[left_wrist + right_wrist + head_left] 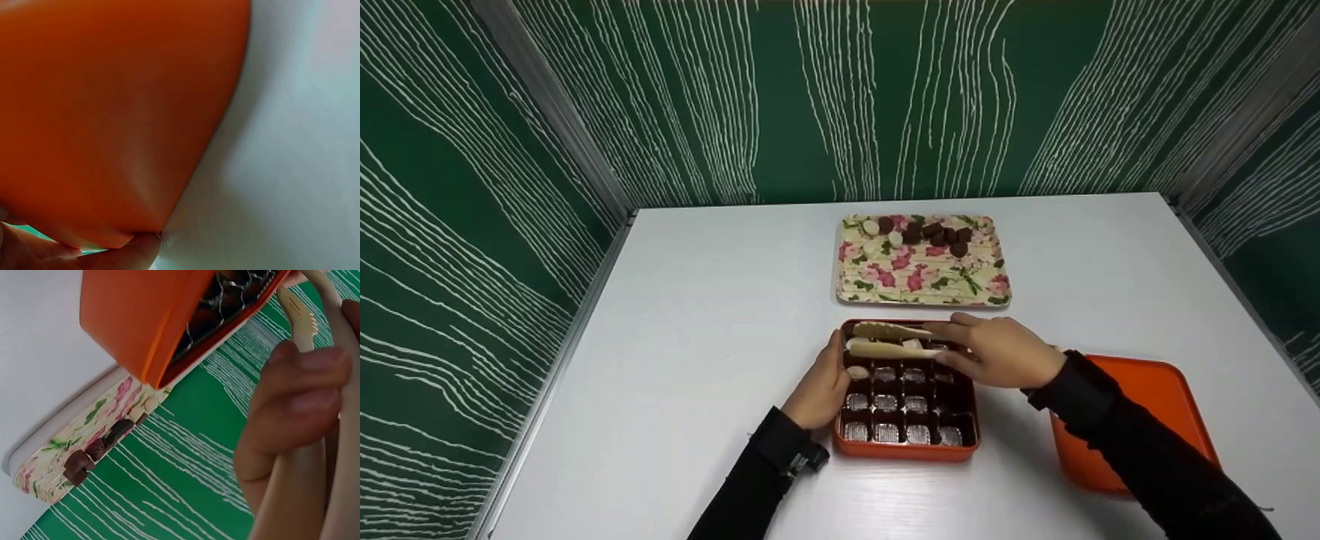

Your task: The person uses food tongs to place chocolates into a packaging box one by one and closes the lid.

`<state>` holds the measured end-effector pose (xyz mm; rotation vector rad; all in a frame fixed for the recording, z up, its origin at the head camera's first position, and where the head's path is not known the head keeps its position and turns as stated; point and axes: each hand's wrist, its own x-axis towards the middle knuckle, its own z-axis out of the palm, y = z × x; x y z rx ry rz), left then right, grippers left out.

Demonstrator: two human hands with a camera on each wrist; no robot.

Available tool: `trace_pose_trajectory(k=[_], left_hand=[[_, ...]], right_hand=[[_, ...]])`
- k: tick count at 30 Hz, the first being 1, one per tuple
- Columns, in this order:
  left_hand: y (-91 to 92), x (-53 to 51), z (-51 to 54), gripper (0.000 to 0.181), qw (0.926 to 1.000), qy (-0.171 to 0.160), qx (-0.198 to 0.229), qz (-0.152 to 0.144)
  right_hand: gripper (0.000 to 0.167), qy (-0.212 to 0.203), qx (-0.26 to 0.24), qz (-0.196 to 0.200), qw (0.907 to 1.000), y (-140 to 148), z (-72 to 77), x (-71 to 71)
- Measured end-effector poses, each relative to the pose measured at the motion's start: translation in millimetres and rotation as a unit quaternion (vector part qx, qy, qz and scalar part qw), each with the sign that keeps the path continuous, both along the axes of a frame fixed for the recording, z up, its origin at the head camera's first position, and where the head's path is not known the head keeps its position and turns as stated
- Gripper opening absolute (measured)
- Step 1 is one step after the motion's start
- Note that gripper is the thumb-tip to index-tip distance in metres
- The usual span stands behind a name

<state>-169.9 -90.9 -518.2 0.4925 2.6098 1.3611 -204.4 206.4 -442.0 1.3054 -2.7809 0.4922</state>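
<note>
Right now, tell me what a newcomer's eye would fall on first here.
Likely the orange-red box on the white table, nearer the person, with pale tongs in the right grip over its far compartments. Next, perhaps, the flowered tray just beyond it, with dark pieces and white pieces toward its far side. The green wall with wavy white lines would stand out too, behind the table.

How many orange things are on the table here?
2: the box, with the left hand against its side, and the lid, right of the box and partly hidden by the right forearm. The arms could hide something small.
</note>
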Motion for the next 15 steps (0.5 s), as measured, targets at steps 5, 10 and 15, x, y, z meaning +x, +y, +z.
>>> trace_pose_trajectory(k=[5,10,15], left_hand=[[-0.3,0.7,0.8,0.065,1.0000,0.008,-0.003,0.004],[-0.1,0.7,0.9,0.066,0.9998,0.010,-0.004,0.015],[1.6,1.0,2.1,0.067,0.9998,0.006,-0.007,0.019]], right_hand=[[0.046,0.001,-0.029,-0.059,0.9979,3,6.5,-17.3],[0.048,-0.037,-0.045,-0.154,0.9863,-3,8.1,-38.1],[0.051,-0.057,-0.042,-0.211,0.9748,-14,4.6,-57.4]])
